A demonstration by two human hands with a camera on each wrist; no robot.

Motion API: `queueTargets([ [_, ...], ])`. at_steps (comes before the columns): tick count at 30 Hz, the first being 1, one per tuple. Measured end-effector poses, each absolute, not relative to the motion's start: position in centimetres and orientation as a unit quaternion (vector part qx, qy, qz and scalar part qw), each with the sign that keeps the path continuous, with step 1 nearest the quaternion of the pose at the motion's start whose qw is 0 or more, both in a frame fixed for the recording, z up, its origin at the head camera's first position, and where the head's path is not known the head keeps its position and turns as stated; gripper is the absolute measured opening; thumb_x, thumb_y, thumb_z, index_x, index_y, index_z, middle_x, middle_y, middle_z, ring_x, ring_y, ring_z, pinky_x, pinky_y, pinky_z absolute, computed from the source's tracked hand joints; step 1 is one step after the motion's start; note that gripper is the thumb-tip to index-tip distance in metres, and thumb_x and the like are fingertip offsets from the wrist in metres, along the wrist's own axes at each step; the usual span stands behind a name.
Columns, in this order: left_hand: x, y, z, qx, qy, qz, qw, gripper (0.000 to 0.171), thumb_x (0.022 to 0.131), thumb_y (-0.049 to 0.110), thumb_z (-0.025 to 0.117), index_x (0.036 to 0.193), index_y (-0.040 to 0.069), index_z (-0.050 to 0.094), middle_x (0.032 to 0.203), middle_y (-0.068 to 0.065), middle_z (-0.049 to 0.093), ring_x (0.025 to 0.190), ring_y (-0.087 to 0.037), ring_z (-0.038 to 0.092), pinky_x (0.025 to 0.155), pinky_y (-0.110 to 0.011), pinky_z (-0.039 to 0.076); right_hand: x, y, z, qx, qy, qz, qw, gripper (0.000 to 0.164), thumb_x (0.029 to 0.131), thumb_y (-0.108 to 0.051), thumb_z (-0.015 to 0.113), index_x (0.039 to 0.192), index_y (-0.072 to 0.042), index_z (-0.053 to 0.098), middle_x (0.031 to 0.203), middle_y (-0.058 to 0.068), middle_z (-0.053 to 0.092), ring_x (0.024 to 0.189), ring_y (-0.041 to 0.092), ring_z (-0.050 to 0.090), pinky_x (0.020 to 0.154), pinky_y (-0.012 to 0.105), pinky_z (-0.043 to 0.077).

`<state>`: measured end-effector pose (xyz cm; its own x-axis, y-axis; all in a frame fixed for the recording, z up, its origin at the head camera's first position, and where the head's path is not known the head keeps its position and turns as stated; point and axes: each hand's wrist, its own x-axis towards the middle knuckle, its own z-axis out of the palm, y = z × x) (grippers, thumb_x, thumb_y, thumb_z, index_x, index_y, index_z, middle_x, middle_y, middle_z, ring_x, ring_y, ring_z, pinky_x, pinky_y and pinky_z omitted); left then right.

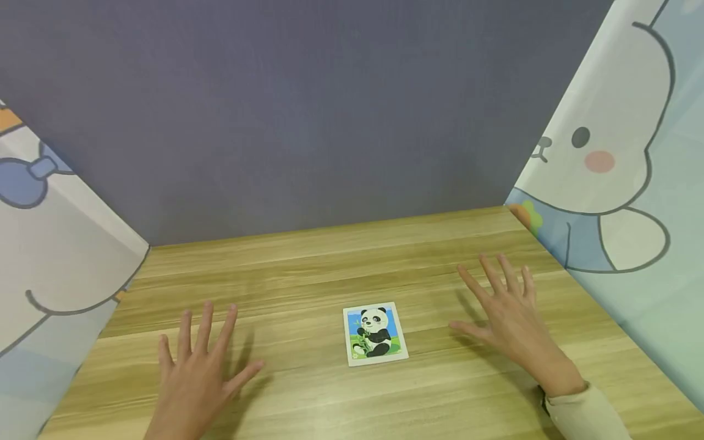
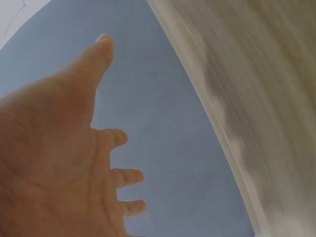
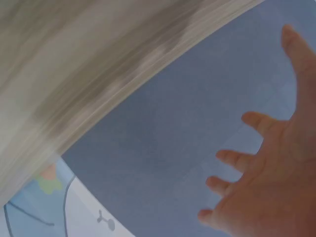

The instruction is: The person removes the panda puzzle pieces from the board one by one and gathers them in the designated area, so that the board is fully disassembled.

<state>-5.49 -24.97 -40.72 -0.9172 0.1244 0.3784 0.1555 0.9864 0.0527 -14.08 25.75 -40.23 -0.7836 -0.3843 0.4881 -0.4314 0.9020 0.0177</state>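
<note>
A small rectangular panda picture puzzle point(image 1: 376, 334) with a white border lies flat on the wooden table, between the two hands. To its left, the left hand point(image 1: 194, 382) hovers with fingers spread and holds nothing. On the other side, the right hand point(image 1: 511, 324) is also spread wide, apart from the puzzle, with a light sleeve point(image 1: 585, 412) at its wrist. The left wrist view shows the bare palm of the left hand point(image 2: 59, 153). In the right wrist view, the right hand point(image 3: 276, 173) has nothing in its palm or fingers.
The wood-grain table point(image 1: 308, 275) meets a dark grey-blue wall panel point(image 1: 330, 122) at its back. Cartoon-printed side panels stand at the left point(image 1: 66, 244) and the right point(image 1: 610, 183). Shadows of both hands fall on the tabletop.
</note>
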Motion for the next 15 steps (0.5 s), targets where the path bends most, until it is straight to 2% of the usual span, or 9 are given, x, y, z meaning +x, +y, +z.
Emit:
queueTargets([
  [4, -5.8, -24.4, -40.8, -0.099, -0.976, -0.039, 0.189, 0.102, 0.079, 0.075, 0.063, 0.159, 0.024, 0.026, 0.163, -0.019, 0.019, 0.148, -0.048, 0.008, 0.108, -0.077, 0.001, -14.1, 24.8, -40.2, 0.220, -0.946, 0.029, 0.237, 0.098, 0.070, -0.068, 0.073, 0.151, -0.021, 0.042, 0.153, 0.022, 0.034, 0.145, 0.047, 0.019, 0.109, 0.073, 0.012],
  [8, -6.1, -23.3, -40.9, -0.132, -0.974, -0.039, 0.178, 0.099, 0.079, 0.076, 0.061, 0.158, 0.024, 0.029, 0.160, -0.019, 0.026, 0.145, -0.049, 0.017, 0.109, -0.076, 0.005, -14.0, 23.7, -40.4, 0.242, -0.945, 0.036, 0.218, 0.091, 0.074, -0.062, 0.075, 0.147, -0.015, 0.047, 0.148, 0.023, 0.041, 0.138, 0.049, 0.029, 0.108, 0.072, 0.017],
  [12, -6.4, -21.8, -41.1, -0.172, -0.973, -0.049, 0.147, 0.093, 0.083, 0.074, 0.058, 0.156, 0.023, 0.033, 0.159, -0.015, 0.033, 0.145, -0.048, 0.021, 0.112, -0.073, 0.003, -14.0, 22.5, -40.3, 0.273, -0.940, 0.069, 0.190, 0.077, 0.083, -0.048, 0.076, 0.144, -0.008, 0.051, 0.139, 0.025, 0.051, 0.128, 0.048, 0.043, 0.100, 0.069, 0.033],
  [15, -6.5, -20.6, -41.0, -0.203, -0.968, -0.062, 0.130, 0.087, 0.085, 0.070, 0.059, 0.154, 0.022, 0.039, 0.157, -0.011, 0.038, 0.144, -0.046, 0.026, 0.113, -0.071, 0.006, -14.2, 21.5, -40.1, 0.299, -0.934, 0.103, 0.165, 0.061, 0.087, -0.034, 0.077, 0.136, -0.002, 0.058, 0.128, 0.022, 0.060, 0.116, 0.041, 0.056, 0.092, 0.061, 0.046],
])
